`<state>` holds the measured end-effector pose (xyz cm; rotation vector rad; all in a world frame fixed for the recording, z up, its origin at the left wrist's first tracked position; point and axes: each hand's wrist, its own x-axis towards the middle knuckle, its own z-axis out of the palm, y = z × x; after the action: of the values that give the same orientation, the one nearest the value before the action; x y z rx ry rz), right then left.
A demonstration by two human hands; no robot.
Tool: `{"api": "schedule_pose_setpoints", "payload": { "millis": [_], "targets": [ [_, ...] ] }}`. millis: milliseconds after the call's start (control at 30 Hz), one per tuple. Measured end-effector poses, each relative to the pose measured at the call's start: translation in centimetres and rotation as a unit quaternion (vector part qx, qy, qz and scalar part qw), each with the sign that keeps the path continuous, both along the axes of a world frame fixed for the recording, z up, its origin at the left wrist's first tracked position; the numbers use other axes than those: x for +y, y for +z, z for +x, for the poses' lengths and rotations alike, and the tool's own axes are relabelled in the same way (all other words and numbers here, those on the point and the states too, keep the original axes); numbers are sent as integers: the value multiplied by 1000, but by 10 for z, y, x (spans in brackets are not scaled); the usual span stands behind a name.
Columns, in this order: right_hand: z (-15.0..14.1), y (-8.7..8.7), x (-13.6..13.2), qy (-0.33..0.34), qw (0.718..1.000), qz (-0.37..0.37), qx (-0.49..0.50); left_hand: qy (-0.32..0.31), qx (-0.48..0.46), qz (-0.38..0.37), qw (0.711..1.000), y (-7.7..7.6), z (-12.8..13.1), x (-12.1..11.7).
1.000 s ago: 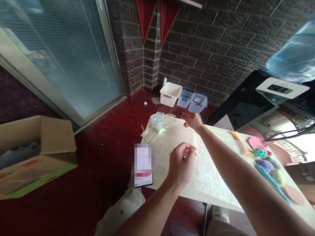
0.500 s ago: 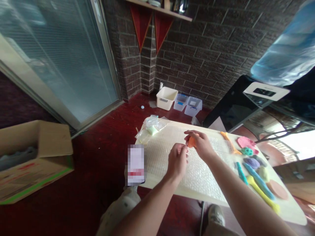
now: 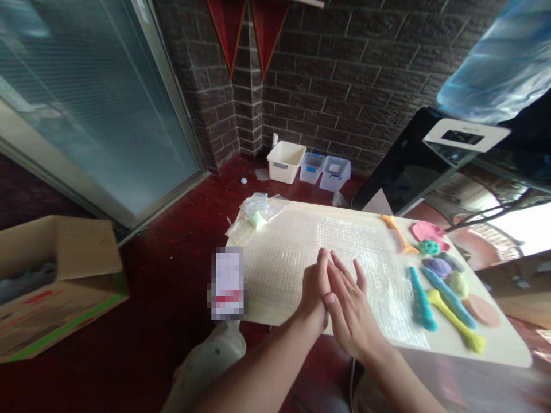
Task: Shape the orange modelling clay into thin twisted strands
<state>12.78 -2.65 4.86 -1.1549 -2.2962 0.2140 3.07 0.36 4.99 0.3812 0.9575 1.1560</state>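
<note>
Above the front edge of the table, my left hand [image 3: 316, 289] and my right hand [image 3: 350, 310] are pressed palm to palm. My right fingers are stretched out and slightly spread over the left palm. The orange modelling clay seen in the earlier frame is hidden now, apparently between my palms. Under and beyond my hands lies bubble wrap [image 3: 357, 241]. To the right are modelled clay pieces: an orange bone-like strip [image 3: 398, 234], a teal stick [image 3: 420, 301], a blue stick [image 3: 450, 297] and a yellow piece with a broad end [image 3: 456, 321].
Farther right on the table [image 3: 508, 350] lie a pink piece [image 3: 428, 234], a green ball [image 3: 429, 246] and a purple lump [image 3: 436, 267]. Plastic bags [image 3: 258, 215] sit at the left corner. Bins [image 3: 284, 163] stand by the wall; a cardboard box [image 3: 86, 252] is left.
My hands have come together and moved nearer to me. The orange clay, visible at my right fingers before, is now covered. The view has shifted slightly.
</note>
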Motion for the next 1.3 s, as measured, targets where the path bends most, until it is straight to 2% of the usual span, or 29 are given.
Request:
{"api": "schedule_pose_setpoints", "payload": {
  "millis": [100, 200, 333, 433, 533, 667, 833, 933, 1067, 1200, 1300],
  "targets": [
    [11, 8, 2, -21, 999, 3, 35, -41, 114, 56, 991, 2, 0, 1],
    [20, 6, 2, -58, 990, -38, 126, -90, 123, 92, 984, 4, 2, -2],
    [25, -5, -8, -107, 951, -136, 258, -146, 125, 121, 974, 5, 9, -10],
    [29, -10, -19, -124, 917, -186, 329, -177, 107, 140, 968, 6, 15, -17],
    [39, -11, -28, -134, 900, -197, 364, -190, 89, 143, 967, 6, 22, -22],
    [54, -9, -35, -146, 901, -192, 361, -200, 52, 125, 970, 4, 32, -22],
    [64, -9, -33, -138, 911, -179, 346, -189, -72, 95, 975, 3, 36, -16],
    [66, -5, -31, -138, 922, -150, 330, -196, -36, 85, 976, 3, 22, -19],
    [68, 4, -27, -143, 941, -134, 275, -130, 53, 74, 987, 5, -14, -32],
    [70, 12, -15, -160, 947, -142, 241, -128, 102, 78, 983, 17, -50, -44],
    [69, 20, 18, -150, 956, -157, 199, -146, 189, 91, 967, 33, -74, -24]
  ]
}}
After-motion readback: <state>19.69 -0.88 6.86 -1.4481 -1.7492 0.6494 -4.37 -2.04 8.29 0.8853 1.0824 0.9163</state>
